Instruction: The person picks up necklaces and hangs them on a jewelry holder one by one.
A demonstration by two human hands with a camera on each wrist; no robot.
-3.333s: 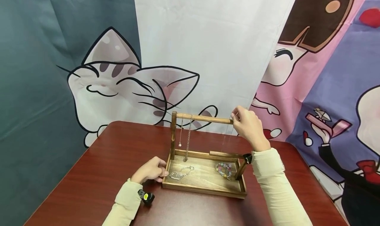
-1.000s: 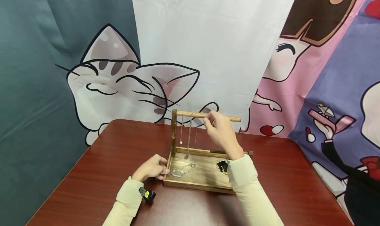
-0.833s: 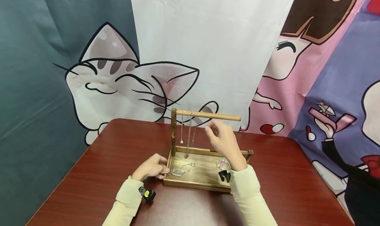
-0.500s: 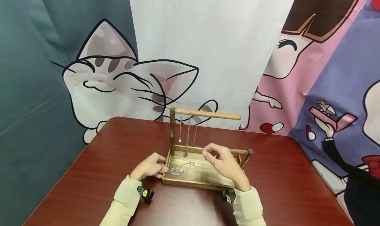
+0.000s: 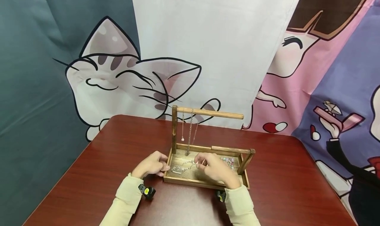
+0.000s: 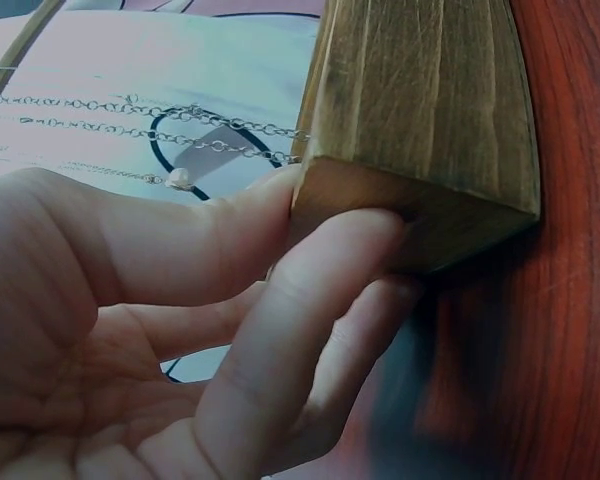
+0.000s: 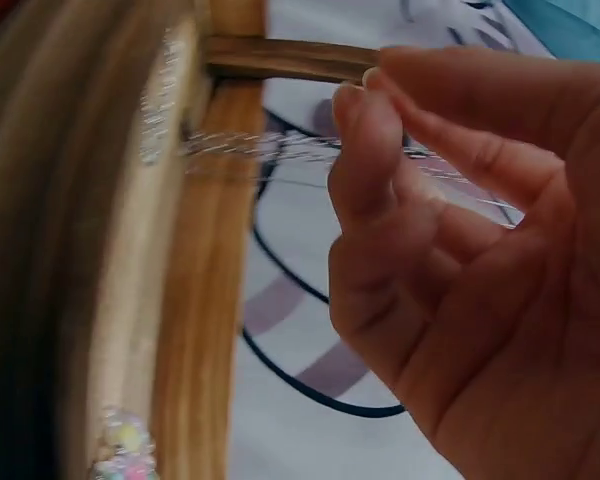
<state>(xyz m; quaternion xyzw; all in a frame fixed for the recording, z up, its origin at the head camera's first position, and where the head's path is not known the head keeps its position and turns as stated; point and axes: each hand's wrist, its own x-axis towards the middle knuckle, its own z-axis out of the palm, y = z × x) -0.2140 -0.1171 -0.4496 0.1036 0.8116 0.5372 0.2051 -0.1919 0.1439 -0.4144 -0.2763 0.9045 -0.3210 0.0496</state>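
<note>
A wooden jewelry stand (image 5: 174,127), with a tray base and two bars, rests on the table. My left hand (image 5: 152,165) grips the tray's left end, fingers and thumb against the wall; the left wrist view shows this wooden corner up close. My right hand (image 5: 215,168) hovers over the tray, fingers bent and thumb near the index finger, with nothing visible between them. Beside its fingertips lies a silver chain bracelet (image 5: 178,170). From the upper bar hang a pendant necklace (image 5: 182,130), a thicker chain necklace (image 5: 190,133) and a thin necklace (image 5: 196,132).
Colored beaded bracelets (image 5: 228,161) lie in the right of the tray, partly hidden by my right hand. The lower bar (image 5: 231,149) runs above the tray's back right. A reddish-brown table (image 5: 118,143) carries the stand, and a printed cloth (image 5: 207,38) hangs behind it.
My right hand slid the thin necklace leftward along the upper bar, let go of it and came down over the tray. My left hand has kept its grip on the tray end.
</note>
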